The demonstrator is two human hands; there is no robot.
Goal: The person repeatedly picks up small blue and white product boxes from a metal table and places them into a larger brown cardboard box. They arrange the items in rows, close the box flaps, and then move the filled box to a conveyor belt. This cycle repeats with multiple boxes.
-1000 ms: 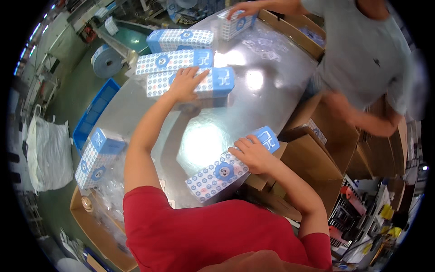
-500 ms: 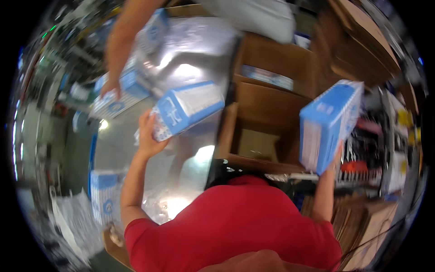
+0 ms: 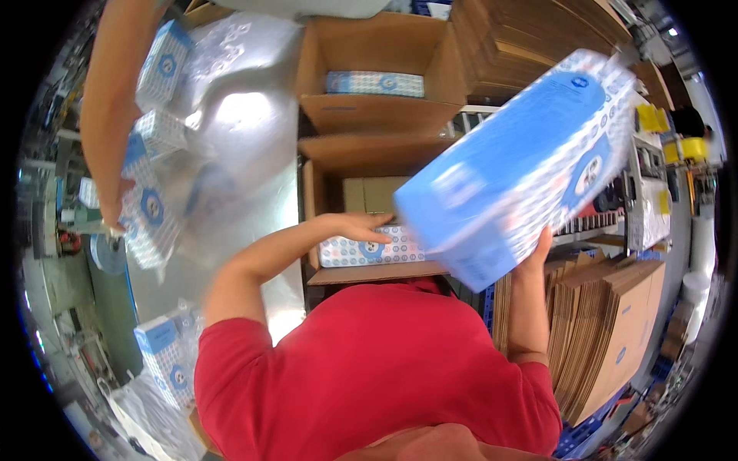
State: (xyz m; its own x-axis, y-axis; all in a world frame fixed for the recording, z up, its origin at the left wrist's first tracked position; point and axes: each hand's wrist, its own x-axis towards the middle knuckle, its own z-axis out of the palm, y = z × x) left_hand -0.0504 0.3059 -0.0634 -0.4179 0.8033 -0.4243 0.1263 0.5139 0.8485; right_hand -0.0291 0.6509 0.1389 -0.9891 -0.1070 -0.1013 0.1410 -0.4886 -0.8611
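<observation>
My right hand (image 3: 534, 257) grips the lower right side of a long blue-and-white printed box (image 3: 492, 177), held tilted above the right part of the near carton. The near brown carton (image 3: 384, 146) stands in front of me. Against its near wall lies another blue-and-white box (image 3: 346, 252). Over that box my left hand (image 3: 363, 227) reaches with its fingers stretched out; whether they touch it is unclear. The raised box hides the carton's right end.
Behind stands a second carton (image 3: 384, 46) with a similar box (image 3: 377, 83) inside. On the left, a shiny metal table (image 3: 254, 161) carries several boxes, where a co-worker's arm (image 3: 115, 115) reaches in. Stacks of flattened cardboard (image 3: 607, 330) stand on the right.
My left hand has moved from the table to the near carton, where a box now lies, and has let go. My right hand has brought its box left, toward the carton. The view has shifted.
</observation>
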